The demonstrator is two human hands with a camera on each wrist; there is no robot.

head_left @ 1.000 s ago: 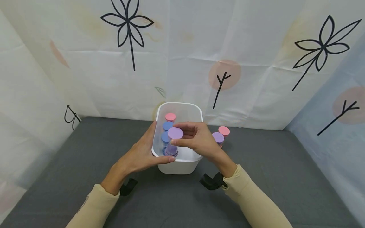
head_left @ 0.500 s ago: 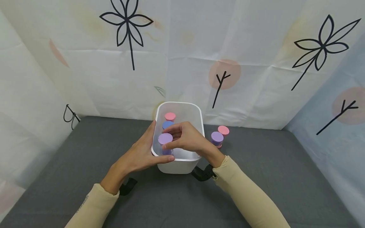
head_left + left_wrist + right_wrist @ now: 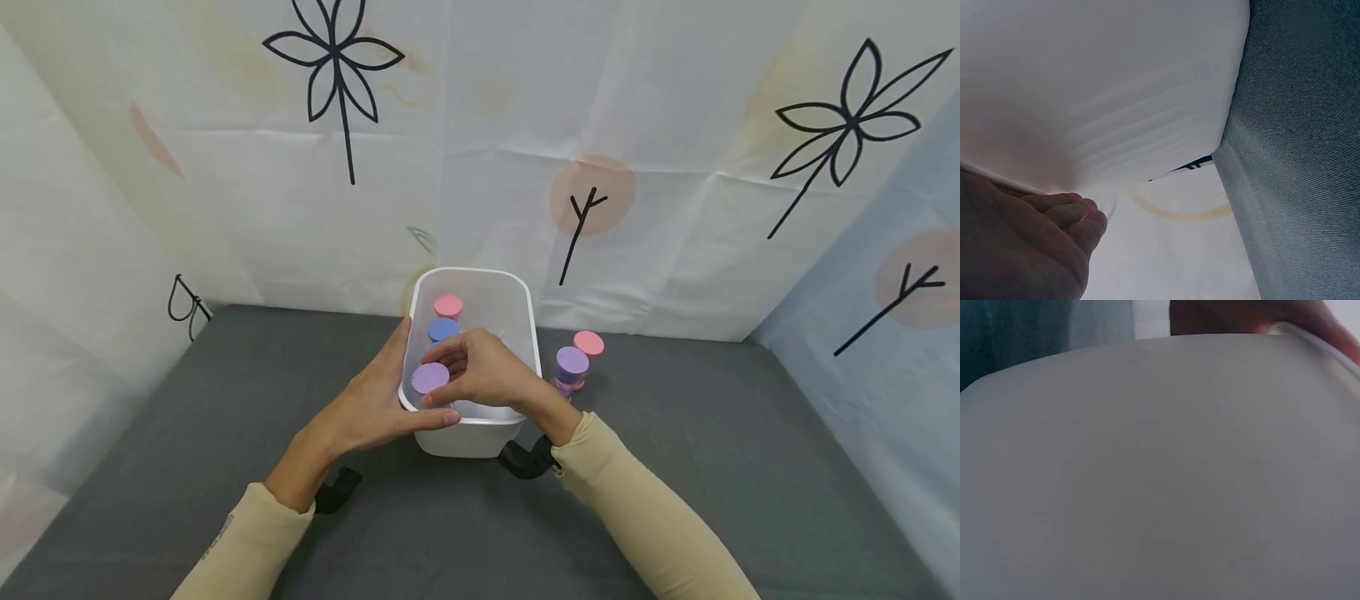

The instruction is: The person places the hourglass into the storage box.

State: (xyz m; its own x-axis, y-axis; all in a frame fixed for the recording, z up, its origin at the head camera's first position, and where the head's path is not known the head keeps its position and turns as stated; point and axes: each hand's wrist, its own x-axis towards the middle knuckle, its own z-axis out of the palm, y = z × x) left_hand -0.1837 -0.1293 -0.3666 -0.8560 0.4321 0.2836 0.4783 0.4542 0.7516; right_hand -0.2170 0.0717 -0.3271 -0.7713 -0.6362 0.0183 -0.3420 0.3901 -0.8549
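My right hand reaches into the white plastic bin and pinches a small purple-capped bottle upright between thumb and fingers, near the front left corner. Behind it in the bin stand a blue-capped bottle and a pink-capped bottle; the hand covers part of that row. My left hand holds the bin by its front left corner, thumb along the front rim and fingers along the left side. Seen from the left wrist, the fingers lie at the rim against the outer wall.
To the right of the bin, a purple-capped bottle and a pink-capped bottle stand close together on the dark grey tabletop. A printed white curtain hangs behind the table's back edge and on both sides.
My right hand has carried the purple-capped bottle left and down into the bin's front left corner, covering a blue-capped bottle seen earlier. The left hand has stayed in place on the bin.
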